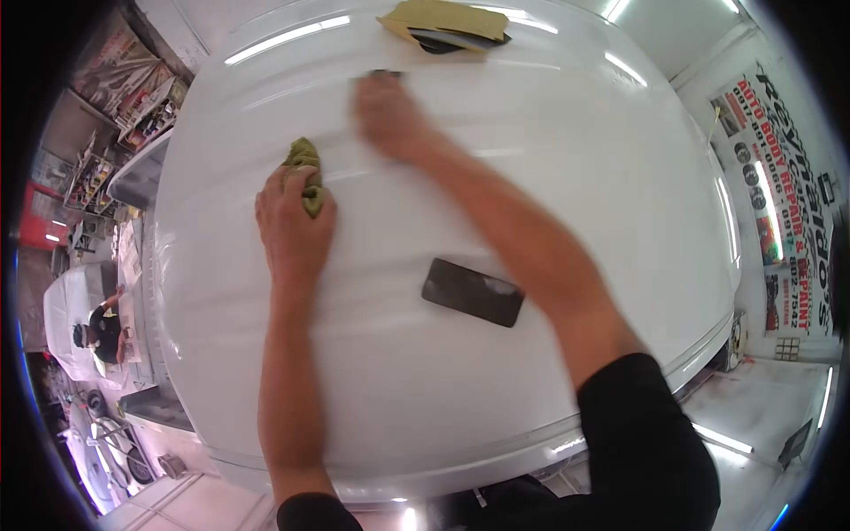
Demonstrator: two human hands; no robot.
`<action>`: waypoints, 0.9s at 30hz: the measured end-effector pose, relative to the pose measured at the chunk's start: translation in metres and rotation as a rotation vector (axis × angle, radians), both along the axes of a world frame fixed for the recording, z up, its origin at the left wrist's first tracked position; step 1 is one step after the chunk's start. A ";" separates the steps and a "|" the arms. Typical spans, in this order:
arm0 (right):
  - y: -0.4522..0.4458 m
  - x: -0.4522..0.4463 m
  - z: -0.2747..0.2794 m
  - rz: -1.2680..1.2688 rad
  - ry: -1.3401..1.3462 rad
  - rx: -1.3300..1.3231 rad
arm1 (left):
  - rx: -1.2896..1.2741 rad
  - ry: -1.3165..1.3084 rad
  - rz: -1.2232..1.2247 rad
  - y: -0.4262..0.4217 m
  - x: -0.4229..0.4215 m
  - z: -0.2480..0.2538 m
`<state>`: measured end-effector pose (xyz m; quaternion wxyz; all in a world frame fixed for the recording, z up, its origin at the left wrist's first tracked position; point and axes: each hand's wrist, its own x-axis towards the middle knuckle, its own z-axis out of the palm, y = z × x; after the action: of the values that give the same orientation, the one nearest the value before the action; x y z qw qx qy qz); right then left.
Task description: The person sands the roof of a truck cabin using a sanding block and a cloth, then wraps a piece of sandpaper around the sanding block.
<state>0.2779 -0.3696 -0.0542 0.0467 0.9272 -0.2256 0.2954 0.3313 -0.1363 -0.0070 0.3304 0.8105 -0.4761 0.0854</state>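
Note:
My left hand (297, 212) is closed on a crumpled green cloth (305, 168), which rests on a glossy white vehicle panel (381, 372). Farther forward and to the right, my right hand (387, 115) is blurred by motion over the same panel. A small dark edge shows at its fingertips, too smeared to make out. Between my forearms, nearer to me, a dark phone (473, 292) lies flat on the panel, its right end close to my right forearm.
Brown and black sheets (447, 25) lie at the panel's far edge. On the left are shelves (93, 181), a covered white vehicle (66, 310), a person in black (106, 332) and a motorcycle (111, 451). A printed banner (779, 203) hangs at the right.

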 end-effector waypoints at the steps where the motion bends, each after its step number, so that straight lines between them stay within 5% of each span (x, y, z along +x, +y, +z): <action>1: 0.019 0.030 0.006 -0.075 0.022 0.094 | 0.001 0.031 0.004 0.000 0.000 0.000; 4: -0.046 -0.042 0.017 0.308 0.347 0.218 | -0.013 0.057 -0.033 -0.004 -0.001 0.005; 5: -0.079 -0.098 -0.030 0.307 -0.075 -0.237 | -0.019 0.057 -0.033 -0.001 0.003 0.007; 8: -0.092 -0.196 0.013 -0.159 0.436 -0.293 | 0.001 0.001 0.009 -0.002 0.001 0.009; 11: -0.034 -0.192 0.022 -0.294 0.317 -0.234 | -0.002 -0.010 0.002 -0.002 0.004 0.003; 13: 0.000 -0.085 -0.006 -0.033 0.048 0.059 | -0.005 -0.003 0.012 -0.001 0.010 0.004; 14: 0.028 -0.056 0.011 -0.113 0.144 0.106 | 0.004 0.009 0.001 0.001 0.011 0.003; 18: -0.012 -0.166 0.035 0.148 0.154 0.285 | 0.008 0.073 0.010 -0.002 0.003 0.005; 21: -0.058 -0.273 0.039 -0.260 0.157 0.167 | 0.032 0.009 0.006 -0.003 0.006 0.008; 24: -0.021 -0.221 0.057 -0.329 0.172 0.379 | 0.052 -0.003 0.018 -0.001 0.002 0.003; 25: -0.066 -0.158 -0.041 -0.120 0.263 -0.108 | 0.046 -0.020 0.024 -0.003 0.004 0.006; 26: -0.012 -0.100 -0.032 0.137 -0.251 -0.191 | 0.015 -0.015 0.018 -0.003 0.008 0.008; 27: 0.039 -0.057 0.002 0.205 0.069 0.222 | 0.005 0.001 -0.008 -0.001 0.009 0.006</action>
<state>0.2214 -0.3310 -0.0519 -0.0790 0.9544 -0.1593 0.2397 0.3401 -0.1369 -0.0014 0.3288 0.8093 -0.4796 0.0825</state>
